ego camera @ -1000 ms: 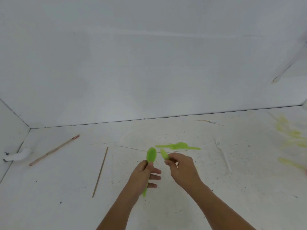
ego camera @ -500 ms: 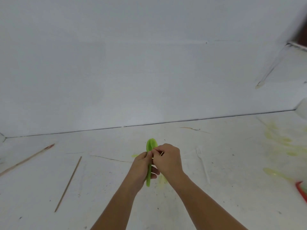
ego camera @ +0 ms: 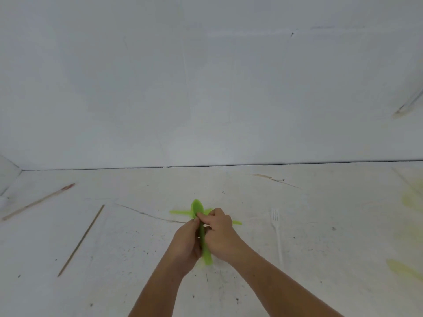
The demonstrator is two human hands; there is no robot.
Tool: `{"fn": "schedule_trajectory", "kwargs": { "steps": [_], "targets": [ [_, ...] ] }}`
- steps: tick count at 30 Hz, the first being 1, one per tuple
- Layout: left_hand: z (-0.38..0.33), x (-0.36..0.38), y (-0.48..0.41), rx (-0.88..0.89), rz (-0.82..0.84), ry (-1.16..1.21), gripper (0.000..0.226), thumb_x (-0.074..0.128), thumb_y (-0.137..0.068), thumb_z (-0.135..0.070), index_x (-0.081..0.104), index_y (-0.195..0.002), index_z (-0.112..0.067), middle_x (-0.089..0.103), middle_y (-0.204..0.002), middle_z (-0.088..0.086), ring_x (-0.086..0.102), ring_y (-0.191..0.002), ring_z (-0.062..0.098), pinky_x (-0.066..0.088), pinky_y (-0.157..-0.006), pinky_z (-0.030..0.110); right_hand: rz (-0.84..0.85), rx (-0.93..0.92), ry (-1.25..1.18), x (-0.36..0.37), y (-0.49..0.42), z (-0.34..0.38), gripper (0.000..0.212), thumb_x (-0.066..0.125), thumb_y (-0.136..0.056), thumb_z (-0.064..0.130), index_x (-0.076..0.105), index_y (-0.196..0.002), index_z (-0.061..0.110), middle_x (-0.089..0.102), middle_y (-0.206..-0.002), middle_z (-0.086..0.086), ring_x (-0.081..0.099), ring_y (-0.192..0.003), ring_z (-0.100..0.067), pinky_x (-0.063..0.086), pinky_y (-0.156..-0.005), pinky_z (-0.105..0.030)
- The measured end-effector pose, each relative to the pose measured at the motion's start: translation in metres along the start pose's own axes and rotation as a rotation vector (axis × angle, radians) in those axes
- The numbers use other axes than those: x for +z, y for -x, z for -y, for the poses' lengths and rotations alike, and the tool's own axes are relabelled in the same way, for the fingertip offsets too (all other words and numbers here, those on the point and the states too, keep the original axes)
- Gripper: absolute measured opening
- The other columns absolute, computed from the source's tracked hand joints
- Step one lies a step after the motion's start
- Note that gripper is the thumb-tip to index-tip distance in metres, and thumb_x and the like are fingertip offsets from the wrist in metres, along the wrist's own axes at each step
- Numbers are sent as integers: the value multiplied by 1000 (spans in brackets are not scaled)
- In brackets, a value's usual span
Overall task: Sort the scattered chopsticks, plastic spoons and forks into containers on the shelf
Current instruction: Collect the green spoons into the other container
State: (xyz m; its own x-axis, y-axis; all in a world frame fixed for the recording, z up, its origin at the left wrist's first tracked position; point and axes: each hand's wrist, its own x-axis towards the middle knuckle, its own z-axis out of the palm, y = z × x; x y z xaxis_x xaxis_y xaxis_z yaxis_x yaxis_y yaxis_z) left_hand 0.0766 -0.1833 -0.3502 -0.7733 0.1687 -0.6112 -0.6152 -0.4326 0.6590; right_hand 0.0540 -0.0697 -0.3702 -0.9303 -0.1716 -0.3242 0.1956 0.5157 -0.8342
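Observation:
Both hands meet at the middle of the white surface around upright green plastic spoons (ego camera: 198, 210), bowl up, handle end poking out below. My left hand (ego camera: 186, 244) grips the handles from the left. My right hand (ego camera: 220, 234) pinches the stack near the bowl from the right. How many spoons are stacked I cannot tell. More green cutlery (ego camera: 180, 212) lies flat just behind the hands, partly hidden. A white plastic fork (ego camera: 277, 227) lies to the right. Two wooden chopsticks (ego camera: 81, 240) (ego camera: 37, 201) lie to the left.
A white back wall (ego camera: 206, 88) rises behind the surface, and a side wall closes the far left corner. Blurred yellow-green cutlery (ego camera: 405, 269) lies at the right edge. A thin brown sliver (ego camera: 274, 179) lies near the back wall. No containers are in view.
A second ago each hand held a separate green spoon apart. The hands came together and the spoons are now stacked in one bundle between both hands. The view shifted a little.

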Motion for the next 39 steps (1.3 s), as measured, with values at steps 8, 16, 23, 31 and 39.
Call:
{"fn": "schedule_trajectory", "kwargs": {
  "steps": [8,16,23,31,39],
  "targets": [
    [-8,-36,-10,31,-315,-200,28,38,-109,-22,60,-112,-4,43,-62,1,28,-46,13,22,-42,23,-174,1,242,-47,-58,-22,37,61,-91,13,70,-125,21,58,-116,0,58,-110,-18,47,-96,-28],
    [-16,-44,-6,120,-273,-233,35,35,-113,-26,60,-115,-2,43,-66,2,28,-48,14,24,-44,24,-31,-140,551,-36,-69,-21,14,59,-94,17,68,-104,22,57,-104,5,58,-101,-21,54,-86,-37],
    [-34,-45,-1,155,-186,-245,30,52,-108,-29,62,-116,-2,43,-66,1,29,-49,13,24,-44,24,110,-332,768,-35,-64,-20,25,70,-92,31,62,-114,23,51,-114,5,49,-104,-19,49,-87,-34],
    [-46,-46,7,216,-151,-296,24,55,-107,-23,65,-119,-4,46,-69,2,33,-50,14,30,-44,26,62,-173,525,-75,-51,-27,21,70,-86,10,55,-81,24,59,-90,6,53,-91,-22,50,-79,-39],
    [-36,-13,10,169,-40,-348,26,53,-107,-22,62,-120,-2,47,-69,2,34,-51,15,31,-47,27,14,-251,962,-115,-26,-43,24,81,-76,27,57,-80,32,43,-104,12,34,-103,-16,26,-84,-35]
  ]
}}
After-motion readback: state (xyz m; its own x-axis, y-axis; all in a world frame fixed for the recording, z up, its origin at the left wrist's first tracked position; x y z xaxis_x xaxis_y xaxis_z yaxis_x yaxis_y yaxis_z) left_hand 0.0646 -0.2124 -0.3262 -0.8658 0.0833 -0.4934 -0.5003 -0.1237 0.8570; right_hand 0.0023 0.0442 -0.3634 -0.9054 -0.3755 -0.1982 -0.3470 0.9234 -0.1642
